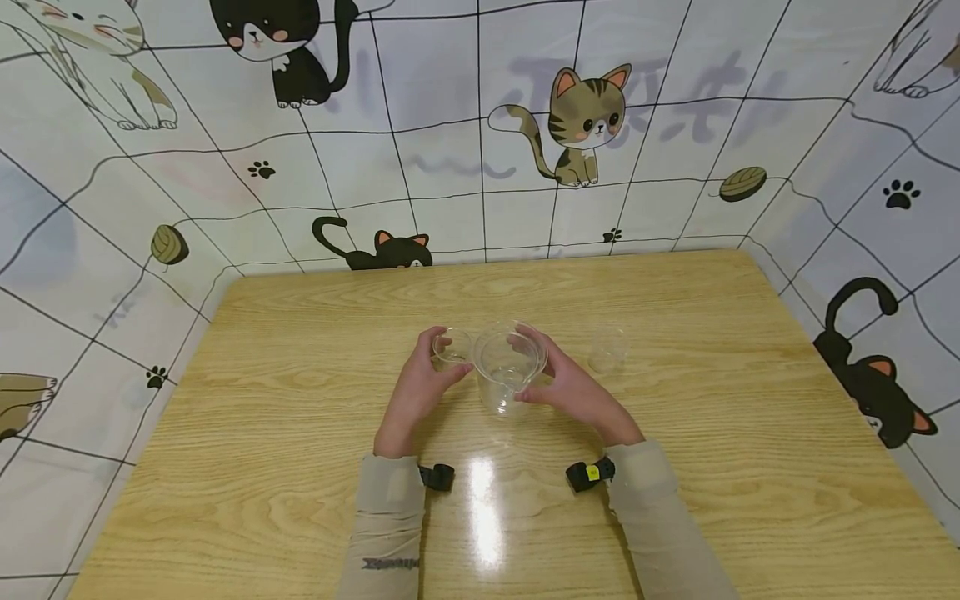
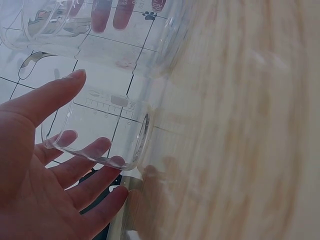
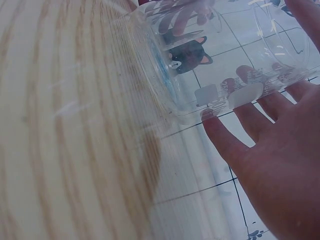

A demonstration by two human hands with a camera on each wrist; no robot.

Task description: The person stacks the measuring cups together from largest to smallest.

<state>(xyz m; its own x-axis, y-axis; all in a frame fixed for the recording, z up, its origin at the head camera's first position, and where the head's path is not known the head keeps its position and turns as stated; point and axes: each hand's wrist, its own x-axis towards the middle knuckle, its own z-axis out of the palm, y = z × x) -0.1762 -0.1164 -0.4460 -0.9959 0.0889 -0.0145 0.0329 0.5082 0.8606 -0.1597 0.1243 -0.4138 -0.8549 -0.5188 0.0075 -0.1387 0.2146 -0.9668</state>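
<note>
three clear vessels stand on the wood-grain table (image 1: 300, 500), two of them between a person's hands. the small beaker (image 1: 452, 347) is upright within the left hand (image 1: 422, 385), whose fingers are spread and curved round its far side, thumb on the near side. just to its right, the large beaker (image 1: 508, 379) stands upright, held by the right hand (image 1: 573, 385), fingers spread along the wall and thumb toward the front. whether the two rims touch cannot be told.

the small beaker carries a printed scale (image 2: 107, 106) with a pale patch beside it; its figures are too blurred to read. the large beaker has white patches (image 3: 245, 95) and fine lettering, also illegible. the left sleeve (image 1: 390, 508) shows a dark strip like writing, and the backdrop (image 1: 442, 83) has faint large strokes showing through; neither can be read. a yellow label (image 1: 592, 472) on the right wrist camera (image 1: 589, 474) is too small to make out.

the third vessel (image 1: 608, 350), near the right hand, is barely more than an outline, so its markings are lost. some fingertips appear only through glass. cartoon cats on the backdrop are cut off by the frame, and one black cat (image 1: 401, 250) by the table's far edge.
</note>
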